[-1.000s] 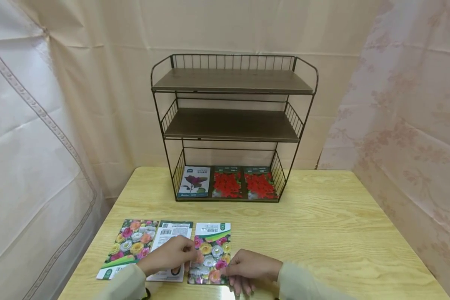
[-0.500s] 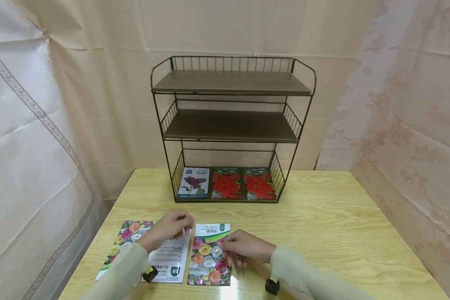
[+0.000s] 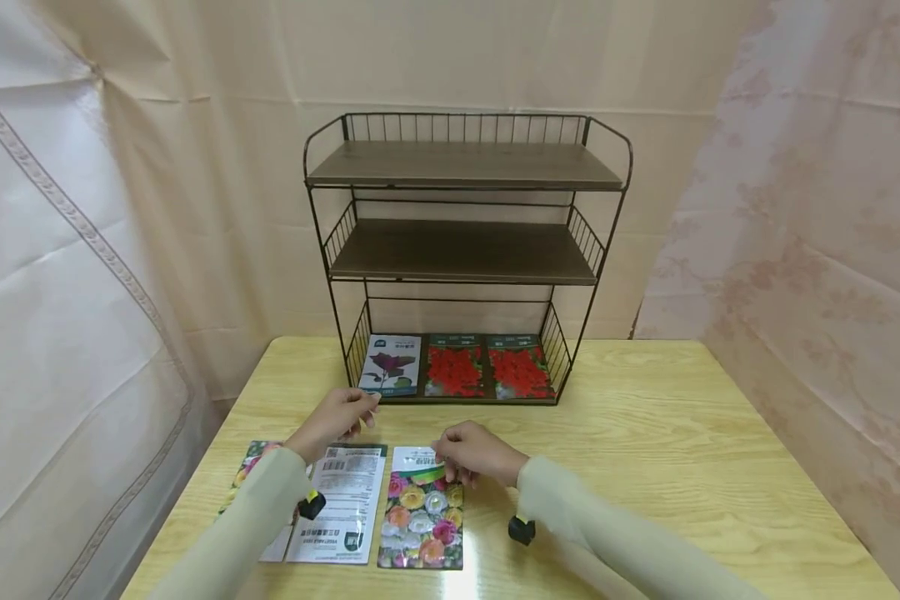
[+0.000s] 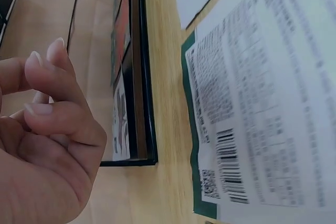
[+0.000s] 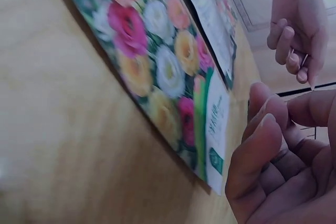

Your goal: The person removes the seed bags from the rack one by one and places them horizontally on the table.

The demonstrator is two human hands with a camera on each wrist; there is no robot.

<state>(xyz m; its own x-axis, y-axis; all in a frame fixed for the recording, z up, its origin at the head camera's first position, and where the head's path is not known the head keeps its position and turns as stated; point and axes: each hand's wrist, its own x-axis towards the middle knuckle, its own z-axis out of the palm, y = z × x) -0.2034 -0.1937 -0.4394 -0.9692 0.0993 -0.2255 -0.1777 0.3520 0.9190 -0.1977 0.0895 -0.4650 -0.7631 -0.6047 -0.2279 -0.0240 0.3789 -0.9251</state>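
My left hand (image 3: 340, 417) hovers just in front of the rack's bottom shelf, its fingers loosely bent and holding nothing. Below it lies a white seed packet (image 3: 337, 508) with its printed, barcoded back up. My right hand (image 3: 478, 454) hangs over the right top corner of a seed packet (image 3: 420, 517) with multicoloured flowers, again with bent fingers and nothing between them. In the right wrist view that flower packet (image 5: 168, 72) lies flat beside the hand. Another flower seed packet (image 3: 253, 467) at the left is mostly hidden under my left sleeve.
A three-tier metal rack (image 3: 461, 275) stands at the back of the wooden table (image 3: 645, 483). Its bottom shelf holds a packet with a purple plant (image 3: 388, 367) and two red-flower packets (image 3: 454, 367) (image 3: 521, 368). Curtains hang behind and at both sides.
Both hands have moved up and away from the body, the left from the white packet to the shelf front, the right along the flower packet to its top. The packets stay in place.
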